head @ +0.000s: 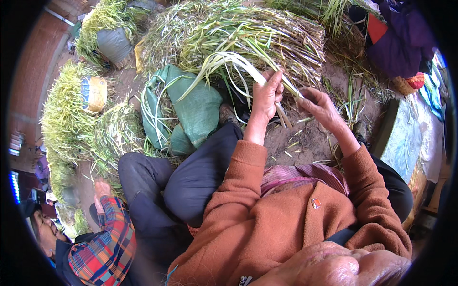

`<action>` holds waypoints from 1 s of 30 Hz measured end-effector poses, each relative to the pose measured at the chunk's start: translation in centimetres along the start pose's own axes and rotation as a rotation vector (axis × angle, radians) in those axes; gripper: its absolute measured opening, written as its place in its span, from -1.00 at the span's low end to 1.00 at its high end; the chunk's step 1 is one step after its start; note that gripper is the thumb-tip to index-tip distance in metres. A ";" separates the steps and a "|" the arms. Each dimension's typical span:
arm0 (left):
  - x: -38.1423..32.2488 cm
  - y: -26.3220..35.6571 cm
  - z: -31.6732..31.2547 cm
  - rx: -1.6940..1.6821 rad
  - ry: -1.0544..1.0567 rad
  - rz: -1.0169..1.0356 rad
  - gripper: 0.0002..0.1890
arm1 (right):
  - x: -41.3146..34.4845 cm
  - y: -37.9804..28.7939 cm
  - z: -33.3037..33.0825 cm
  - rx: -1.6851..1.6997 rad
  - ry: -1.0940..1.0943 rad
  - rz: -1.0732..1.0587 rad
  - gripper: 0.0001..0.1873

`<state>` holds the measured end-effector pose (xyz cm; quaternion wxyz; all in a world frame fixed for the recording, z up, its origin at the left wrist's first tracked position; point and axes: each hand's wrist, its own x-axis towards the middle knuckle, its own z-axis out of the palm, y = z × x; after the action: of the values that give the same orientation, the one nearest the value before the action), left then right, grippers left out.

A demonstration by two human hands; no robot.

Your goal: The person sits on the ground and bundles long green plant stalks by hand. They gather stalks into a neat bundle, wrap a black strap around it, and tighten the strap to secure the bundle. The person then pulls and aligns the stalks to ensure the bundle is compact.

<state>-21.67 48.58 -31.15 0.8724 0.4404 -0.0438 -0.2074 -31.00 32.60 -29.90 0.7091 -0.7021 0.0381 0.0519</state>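
My left hand [267, 94] is closed around a bunch of long pale leaf strips [232, 59], which arch over to the left. Their cut ends poke out below my fist. A longer green stalk [263, 53] also passes through this hand and slants down to the right. My right hand [318, 105] pinches that stalk's lower end between thumb and fingers. Just beyond my hands lies a large heap of green leafy stalks [250, 35], its brown stem ends facing right. A green woven sack [195, 103] sits left of my hands, with loose pale strips draped over part of it.
Bundles of yellow-green stalks [64, 118] stand along the left, one wrapped with a yellowish band [97, 93]. A person in a plaid sleeve [107, 239] sits close at lower left. Leaf scraps litter the dirt floor [297, 143]. A pale blue-grey panel [400, 132] stands at right.
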 end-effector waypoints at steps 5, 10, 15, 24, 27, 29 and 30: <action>-0.9 -0.6 1.9 0.202 -0.115 0.021 -0.78 | 2.0 -1.2 0.8 0.226 0.166 -0.089 -0.49; -1.2 -0.1 2.2 0.497 -0.134 0.276 -0.83 | 3.8 -1.9 1.4 -0.013 0.230 -0.256 -0.51; -1.3 0.4 2.3 0.542 -0.150 0.430 -0.84 | 3.9 -1.8 2.0 -0.292 0.347 -0.432 -0.63; -1.7 1.4 3.4 0.227 0.010 0.220 -0.78 | 4.8 -1.9 3.1 0.265 0.395 -0.449 -0.77; -1.9 1.5 3.4 0.222 -0.014 0.216 -0.80 | 4.5 -2.3 2.8 0.243 0.321 -0.434 -0.69; -2.1 2.1 3.2 0.234 -0.068 0.206 -0.80 | 4.2 -2.5 2.4 0.258 0.278 -0.424 -0.65; -2.2 2.3 3.4 0.204 -0.005 0.263 -0.81 | 4.1 -2.5 2.2 0.205 0.262 -0.428 -0.61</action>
<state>-23.81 48.09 -27.03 0.8427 0.5166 -0.1238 -0.0869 -26.68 34.90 -27.88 0.7602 -0.6196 -0.0145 -0.1946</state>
